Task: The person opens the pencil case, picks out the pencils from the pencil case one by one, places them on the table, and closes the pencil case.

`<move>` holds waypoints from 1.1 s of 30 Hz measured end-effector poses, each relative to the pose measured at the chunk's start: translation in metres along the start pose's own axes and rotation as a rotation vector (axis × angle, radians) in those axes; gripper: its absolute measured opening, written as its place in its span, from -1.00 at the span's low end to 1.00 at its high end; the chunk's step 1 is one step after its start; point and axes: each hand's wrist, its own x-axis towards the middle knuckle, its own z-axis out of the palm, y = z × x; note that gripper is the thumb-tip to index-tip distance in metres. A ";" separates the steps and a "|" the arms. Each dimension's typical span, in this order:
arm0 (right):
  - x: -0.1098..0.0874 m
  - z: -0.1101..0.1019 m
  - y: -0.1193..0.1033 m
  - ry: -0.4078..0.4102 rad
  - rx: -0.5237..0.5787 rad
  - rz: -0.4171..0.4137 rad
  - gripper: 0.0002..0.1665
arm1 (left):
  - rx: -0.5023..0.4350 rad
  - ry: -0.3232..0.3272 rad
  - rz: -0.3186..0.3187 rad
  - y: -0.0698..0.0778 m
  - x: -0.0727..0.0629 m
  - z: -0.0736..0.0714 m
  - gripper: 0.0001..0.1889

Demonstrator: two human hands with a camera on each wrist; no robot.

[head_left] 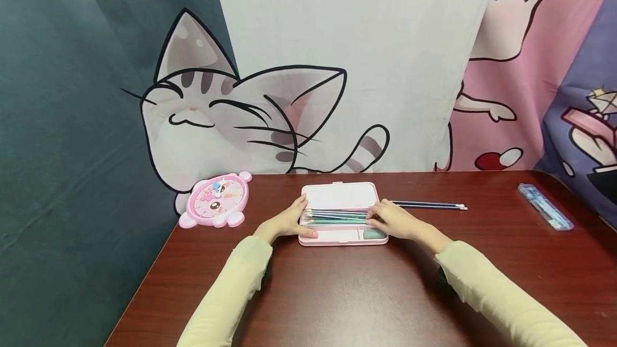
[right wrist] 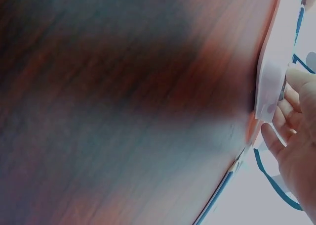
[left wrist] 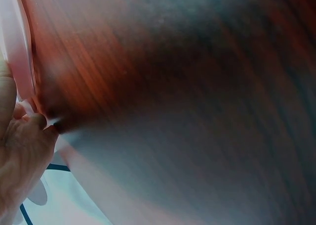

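Observation:
An open pink pencil case lies on the table, its white-lined lid folded back. Several blue and green pencils lie lengthwise inside, with a greenish eraser in the front right compartment. My left hand grips the case's left end, thumb at the front and fingers toward the lid. At the other end, my right hand reaches into the case and pinches the pencils' right ends; its fingertips are partly hidden. Both wrist views show the case's pink side wall beside the hand.
Dark pencils lie on the table right of the case, behind the right hand. A pink toy clock is at the far left of the brown table. At the far right lies a blue clear packet. A cartoon cloth hangs behind.

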 end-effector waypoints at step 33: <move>-0.092 -0.043 0.072 0.324 0.212 0.321 -0.91 | -0.018 0.014 0.003 -0.003 0.000 0.002 0.08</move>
